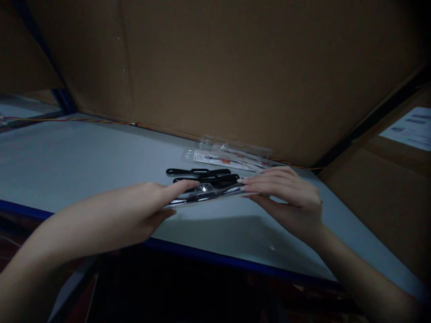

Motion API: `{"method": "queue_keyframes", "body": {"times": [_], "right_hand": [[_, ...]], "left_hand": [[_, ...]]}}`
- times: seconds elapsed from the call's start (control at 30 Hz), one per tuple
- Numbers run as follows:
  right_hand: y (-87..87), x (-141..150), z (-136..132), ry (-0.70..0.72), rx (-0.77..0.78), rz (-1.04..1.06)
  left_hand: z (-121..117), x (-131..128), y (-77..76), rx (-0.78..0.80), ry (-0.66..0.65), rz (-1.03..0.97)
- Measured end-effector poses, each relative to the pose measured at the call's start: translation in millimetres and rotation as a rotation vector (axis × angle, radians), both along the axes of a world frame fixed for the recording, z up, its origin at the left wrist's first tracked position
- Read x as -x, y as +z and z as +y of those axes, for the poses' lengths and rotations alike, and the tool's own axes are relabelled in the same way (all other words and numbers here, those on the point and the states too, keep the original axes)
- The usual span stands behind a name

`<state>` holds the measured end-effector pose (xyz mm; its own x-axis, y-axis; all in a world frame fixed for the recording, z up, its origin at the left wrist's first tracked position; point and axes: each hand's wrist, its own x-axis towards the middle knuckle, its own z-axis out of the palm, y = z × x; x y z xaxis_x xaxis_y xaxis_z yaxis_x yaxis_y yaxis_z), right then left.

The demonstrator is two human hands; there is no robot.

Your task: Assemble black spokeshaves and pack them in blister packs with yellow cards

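Note:
Between my two hands, above the shelf, is a clear plastic blister pack [206, 192] with a dark item inside, seen nearly edge-on. My left hand [153, 204] pinches its left end, thumb on top and fingers beneath. At the right end my right hand [289, 190] is closed on it, fingers over the top and thumb below. Just behind the pack lie several black handle-like pieces [198, 172] with a slot in the middle; the nearer ones are partly hidden by it. What exactly the packed item is cannot be made out.
Flat clear blister packs with printed cards [229, 157] are piled against a tall cardboard wall [215, 67]. A red and yellow twisted wire [101, 121] runs along the back edge. On the right stands a cardboard box with a white label [411, 128]. The grey shelf [84, 152] has a blue front edge.

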<state>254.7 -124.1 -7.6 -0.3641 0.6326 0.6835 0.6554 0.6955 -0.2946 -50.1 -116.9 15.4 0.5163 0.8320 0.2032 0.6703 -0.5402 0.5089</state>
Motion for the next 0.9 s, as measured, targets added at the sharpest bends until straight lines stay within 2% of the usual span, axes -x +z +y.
{"method": "queue_keyframes", "body": {"times": [0.07,0.13,0.23,0.3,0.4,0.53,0.9], "right_hand": [[2.4,-1.8,6.8,-0.098,-0.022,0.049],[4.1,-6.7,14.7,-0.183,-0.034,0.125],[2.3,-18.6,26.9,-0.247,-0.067,0.224],[-5.1,-26.9,35.1,-0.262,-0.075,0.259],[-23.5,-35.5,46.8,-0.267,-0.048,0.239],[-41.9,-41.7,59.0,-0.253,0.041,0.177],[-47.8,-55.0,71.2,-0.263,0.178,0.255]], "left_hand": [[8.5,0.5,2.4,-0.016,-0.036,0.117],[21.7,2.8,4.2,-0.134,-0.011,0.217],[44.4,9.1,1.6,-0.336,0.228,0.415],[57.4,14.4,-4.8,-0.391,0.359,0.491],[70.4,22.5,-17.7,-0.38,0.437,0.478],[79.8,33.2,-30.3,-0.293,0.473,0.476],[108.1,57.5,-48.3,-0.135,0.411,0.536]]}}
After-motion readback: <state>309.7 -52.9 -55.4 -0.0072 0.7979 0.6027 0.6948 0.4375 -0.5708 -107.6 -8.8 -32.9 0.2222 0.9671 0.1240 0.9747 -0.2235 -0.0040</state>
